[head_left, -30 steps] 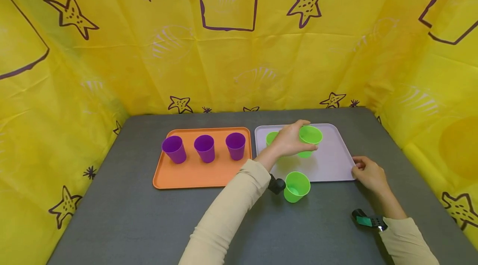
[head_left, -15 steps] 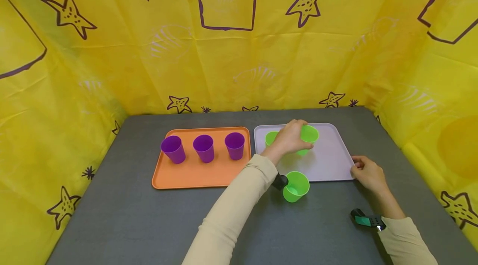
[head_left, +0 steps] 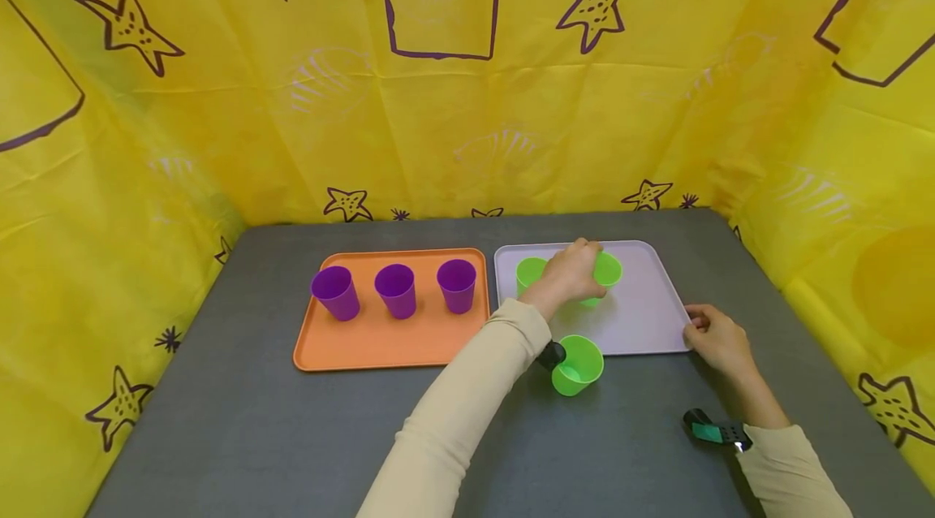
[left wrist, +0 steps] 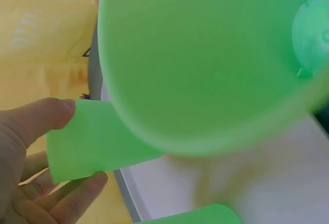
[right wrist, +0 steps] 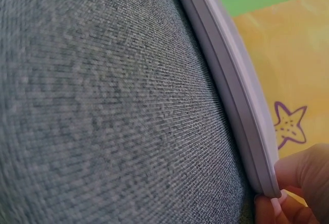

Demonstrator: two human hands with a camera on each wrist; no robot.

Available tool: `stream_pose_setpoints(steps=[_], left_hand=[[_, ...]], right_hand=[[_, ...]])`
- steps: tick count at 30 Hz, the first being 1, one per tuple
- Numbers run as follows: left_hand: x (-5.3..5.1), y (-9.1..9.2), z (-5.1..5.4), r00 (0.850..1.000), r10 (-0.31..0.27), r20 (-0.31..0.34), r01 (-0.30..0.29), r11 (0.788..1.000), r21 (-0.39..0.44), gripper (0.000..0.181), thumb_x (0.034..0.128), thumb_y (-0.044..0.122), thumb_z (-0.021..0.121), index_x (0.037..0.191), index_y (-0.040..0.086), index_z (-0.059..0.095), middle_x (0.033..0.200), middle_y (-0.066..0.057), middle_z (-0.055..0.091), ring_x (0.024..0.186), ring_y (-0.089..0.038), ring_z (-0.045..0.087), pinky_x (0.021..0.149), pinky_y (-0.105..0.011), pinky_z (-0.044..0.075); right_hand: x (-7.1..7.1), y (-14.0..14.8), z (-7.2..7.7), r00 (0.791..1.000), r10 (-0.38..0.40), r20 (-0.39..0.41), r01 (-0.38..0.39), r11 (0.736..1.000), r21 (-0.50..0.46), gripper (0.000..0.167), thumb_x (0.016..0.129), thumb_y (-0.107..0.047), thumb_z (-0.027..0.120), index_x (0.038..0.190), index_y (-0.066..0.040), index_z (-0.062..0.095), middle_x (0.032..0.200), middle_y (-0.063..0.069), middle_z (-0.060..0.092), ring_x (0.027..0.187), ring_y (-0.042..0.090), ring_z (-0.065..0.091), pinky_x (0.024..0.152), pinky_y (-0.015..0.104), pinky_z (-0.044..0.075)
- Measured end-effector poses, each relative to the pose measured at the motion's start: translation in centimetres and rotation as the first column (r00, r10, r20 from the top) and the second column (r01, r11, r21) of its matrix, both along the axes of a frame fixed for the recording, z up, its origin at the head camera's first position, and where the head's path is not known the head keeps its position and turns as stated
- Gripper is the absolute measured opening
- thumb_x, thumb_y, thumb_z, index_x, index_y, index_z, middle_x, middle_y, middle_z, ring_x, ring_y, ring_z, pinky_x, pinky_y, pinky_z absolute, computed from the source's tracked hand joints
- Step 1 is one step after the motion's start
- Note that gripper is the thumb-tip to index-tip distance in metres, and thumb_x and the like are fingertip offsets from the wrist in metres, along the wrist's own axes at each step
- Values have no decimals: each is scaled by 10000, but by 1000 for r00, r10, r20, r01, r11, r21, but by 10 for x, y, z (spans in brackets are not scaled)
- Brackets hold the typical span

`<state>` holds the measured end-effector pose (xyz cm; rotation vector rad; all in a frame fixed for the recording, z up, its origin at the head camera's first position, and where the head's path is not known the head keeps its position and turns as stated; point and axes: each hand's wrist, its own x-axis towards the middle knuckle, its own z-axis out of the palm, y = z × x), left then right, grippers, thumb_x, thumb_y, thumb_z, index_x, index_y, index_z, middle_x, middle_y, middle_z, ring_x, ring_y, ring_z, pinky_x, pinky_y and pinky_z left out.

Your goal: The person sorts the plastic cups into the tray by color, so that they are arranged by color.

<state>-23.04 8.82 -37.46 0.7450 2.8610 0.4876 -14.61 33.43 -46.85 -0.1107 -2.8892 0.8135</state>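
Note:
My left hand point(head_left: 573, 273) grips a green cup point(head_left: 608, 269) by its sides over the lilac tray point(head_left: 650, 299); whether the cup's base touches the tray I cannot tell. In the left wrist view, thumb and fingers lie around this cup point(left wrist: 97, 142). Just left of the hand, another green cup point(head_left: 529, 273) stands on the tray, partly hidden. A third green cup point(head_left: 577, 366) stands on the table before the tray, near my left wrist, and looms large in the left wrist view. My right hand point(head_left: 723, 341) pinches the tray's near right corner.
To the left lies an orange tray point(head_left: 372, 347) bearing a row of purple cups: left point(head_left: 337, 295), middle point(head_left: 397, 292) and right point(head_left: 457, 287). Both trays lie on a dark grey table point(head_left: 256, 420). Yellow patterned cloth point(head_left: 424, 120) surrounds the table at the back and sides.
The left hand and its green cup have shifted slightly left, and the thumb side has turned inward. The right hand keeps its hold on the tray corner.

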Motion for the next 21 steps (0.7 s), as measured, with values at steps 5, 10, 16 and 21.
stream_pose_setpoints(steps=[5, 10, 16, 21], left_hand=[[0, 1, 0, 1000, 3, -1, -3, 999, -47, 648, 720, 303, 756, 1302, 154, 512, 1276, -13, 530, 1072, -206, 566, 831, -277, 500], [0, 0, 0, 1000, 2, 17, 0, 996, -84, 623, 722, 278, 760, 1281, 150, 519, 1261, -11, 539, 1076, -187, 557, 807, -269, 501], [1, 0, -1, 999, -1, 34, 4, 995, -97, 621, 723, 258, 760, 1283, 158, 510, 1255, -5, 534, 1096, -176, 540, 824, -260, 489], [1, 1, 0, 999, 6, 39, -2, 995, -100, 658, 729, 264, 761, 1318, 169, 484, 1301, 13, 515, 1151, -163, 513, 880, -265, 476]], right_hand=[[0, 0, 0, 1000, 0, 7, 0, 1000, 1, 313, 819, -87, 526, 1087, 67, 571, 806, 122, 588, 687, 206, 499, 570, 273, 358], [0, 1, 0, 1000, -4, 14, 4, 1000, 4, 309, 823, -94, 528, 1088, 60, 571, 807, 118, 585, 687, 205, 495, 569, 273, 351], [0, 0, 0, 1000, -5, 12, 5, 1000, 10, 318, 821, -96, 534, 1091, 67, 569, 807, 117, 588, 695, 211, 506, 573, 278, 359], [0, 0, 0, 1000, -4, 0, 4, 1000, 9, 315, 816, -91, 535, 1083, 72, 573, 800, 118, 591, 693, 211, 512, 575, 282, 366]])
